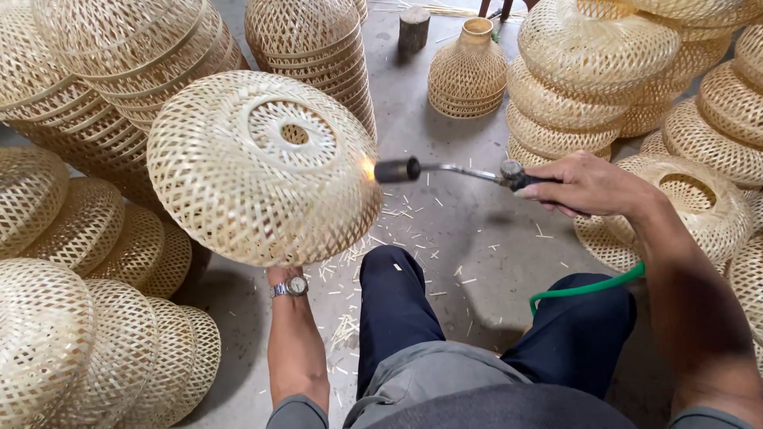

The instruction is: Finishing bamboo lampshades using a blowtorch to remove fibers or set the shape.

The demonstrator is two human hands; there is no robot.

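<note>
The right hand (584, 187) is closed in a firm grip around the black handle of a gas torch (445, 169), fingers wrapped together on it. The torch's thin metal tube runs leftward to a dark cylindrical nozzle, and a small flame shows at the nozzle mouth, right against the right-hand edge of a woven bamboo shade (262, 167). A green hose (584, 287) leads away under the right forearm and passes over the right knee.

The shade is dome-shaped, held up off the floor and tilted so its top ring with the round opening faces the camera. The left hand is hidden behind and beneath the shade; only the left forearm and a wristwatch (291, 287) show just below the lower rim. The state of the left grip cannot be told, though the shade appears to be carried on that hand.

The person sits with dark trousers (397, 318) and both knees forward. Ahead of the knees lies a patch of bare concrete floor (469, 238), strewn with short bamboo splinters. That patch is the only open room: stacks of finished shades (87, 238) hem it on the left, and further stacks (588, 71) stand on the right, close to the right wrist. A bottle-shaped woven piece (469, 71) and a short wooden stump (413, 30) stand at the far edge.
</note>
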